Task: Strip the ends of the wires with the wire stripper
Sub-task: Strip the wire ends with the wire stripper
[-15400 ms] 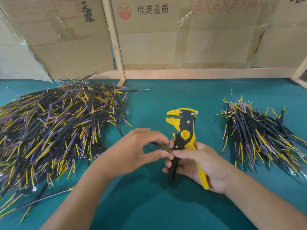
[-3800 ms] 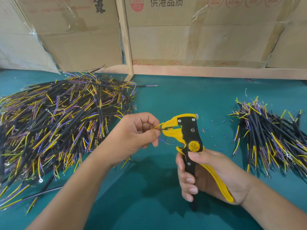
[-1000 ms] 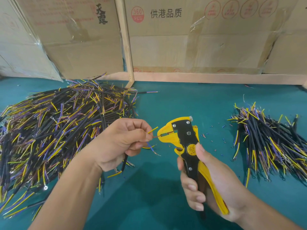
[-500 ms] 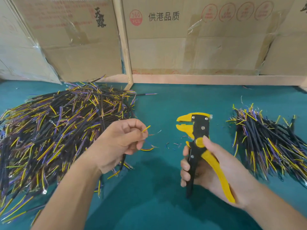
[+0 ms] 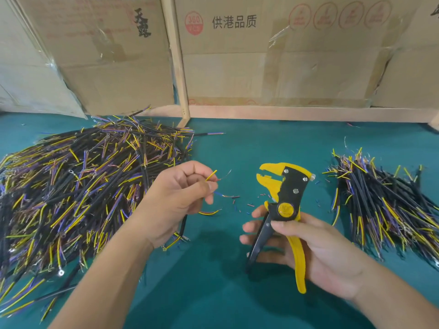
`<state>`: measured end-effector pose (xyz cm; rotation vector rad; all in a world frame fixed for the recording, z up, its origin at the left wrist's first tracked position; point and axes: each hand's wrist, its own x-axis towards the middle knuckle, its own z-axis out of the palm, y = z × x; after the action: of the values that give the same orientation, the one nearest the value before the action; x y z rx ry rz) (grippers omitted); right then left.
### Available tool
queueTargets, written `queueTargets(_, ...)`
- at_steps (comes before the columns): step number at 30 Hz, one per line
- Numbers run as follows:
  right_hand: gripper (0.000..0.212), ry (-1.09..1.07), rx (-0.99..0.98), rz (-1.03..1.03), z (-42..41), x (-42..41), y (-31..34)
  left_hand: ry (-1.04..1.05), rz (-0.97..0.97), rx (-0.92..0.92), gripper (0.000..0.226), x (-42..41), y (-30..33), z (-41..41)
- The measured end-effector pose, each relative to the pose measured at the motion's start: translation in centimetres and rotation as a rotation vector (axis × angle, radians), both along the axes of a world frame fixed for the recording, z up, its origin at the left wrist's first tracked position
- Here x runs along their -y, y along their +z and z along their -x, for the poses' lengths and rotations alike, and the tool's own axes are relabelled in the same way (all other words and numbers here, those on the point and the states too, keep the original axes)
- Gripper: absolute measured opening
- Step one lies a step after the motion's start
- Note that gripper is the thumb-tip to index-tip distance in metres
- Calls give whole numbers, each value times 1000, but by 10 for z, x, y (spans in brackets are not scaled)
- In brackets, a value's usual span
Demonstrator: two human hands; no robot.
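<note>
- The wire (image 5: pixel 183 224) sits in your left hand (image 5: pixel 175 200), fingers curled round it; its black sheath hangs below the palm toward the table (image 5: pixel 213 293).
- Thin cores fan out past the left fingertips: a yellow core (image 5: pixel 211 175) angles up, a blue core (image 5: pixel 219 194) points right, and a yellow-and-black one (image 5: pixel 209 213) curves beneath.
- The cores' tips stand apart from the tool, not touching it.
- The wire stripper (image 5: pixel 283 210) is gripped in your right hand (image 5: pixel 316 250), thumb laid across it just below the round yellow pivot, fingers wrapped behind the black handle.
- The tool stands roughly upright, yellow head up and facing left, its jaws parted and holding nothing.
- Small insulation offcuts (image 5: pixel 240 205) lie on the green table between your hands.
- A large pile of wires (image 5: pixel 78 186) lies left of you; a smaller pile (image 5: pixel 384 205) lies right.
- Cardboard boxes (image 5: pixel 261 55) and a wooden post (image 5: pixel 177 60) stand behind the table.
</note>
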<state>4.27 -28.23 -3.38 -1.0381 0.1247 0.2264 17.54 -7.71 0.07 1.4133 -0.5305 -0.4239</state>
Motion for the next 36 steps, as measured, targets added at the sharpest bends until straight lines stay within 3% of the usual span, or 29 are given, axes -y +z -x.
queueTargets(7,13,32,-82,61,5,-16,3,5,111,96,10,13,-6,10)
queueTargets(13,7,119,11,175,7,-17,1,-39,131,104,10,15,-6,14)
queueTargets(20,11,164,67,86,11,-18,2,-19,94,181,9,17,-6,17)
queueTargets(36,9,142,65,30,10,-22,5,-34,127,150,8,21,-10,18)
